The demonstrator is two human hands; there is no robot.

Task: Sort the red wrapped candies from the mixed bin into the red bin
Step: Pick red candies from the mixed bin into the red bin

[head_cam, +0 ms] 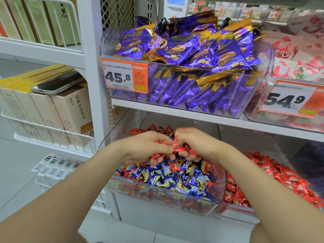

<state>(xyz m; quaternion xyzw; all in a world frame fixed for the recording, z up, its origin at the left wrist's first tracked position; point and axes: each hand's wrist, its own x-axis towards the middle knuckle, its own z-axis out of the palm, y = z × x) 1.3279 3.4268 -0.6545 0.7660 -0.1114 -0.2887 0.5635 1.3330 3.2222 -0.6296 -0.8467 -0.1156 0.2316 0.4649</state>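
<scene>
Pale floor tiles (17, 172) nearest, then the mixed bin (175, 201) low in the white shelving (95, 95), red bin (234, 210) just right of it. Left hand (145, 146) and right hand (198, 144) meet over the mixed bin, both pinching red candies (177, 146); purple snack bags (184, 48) on the shelf above

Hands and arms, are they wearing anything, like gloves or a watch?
No. The left hand and right hand are bare, with no gloves or rings showing. The left forearm and right forearm are bare too: no sleeves, watch or bracelet.
</scene>
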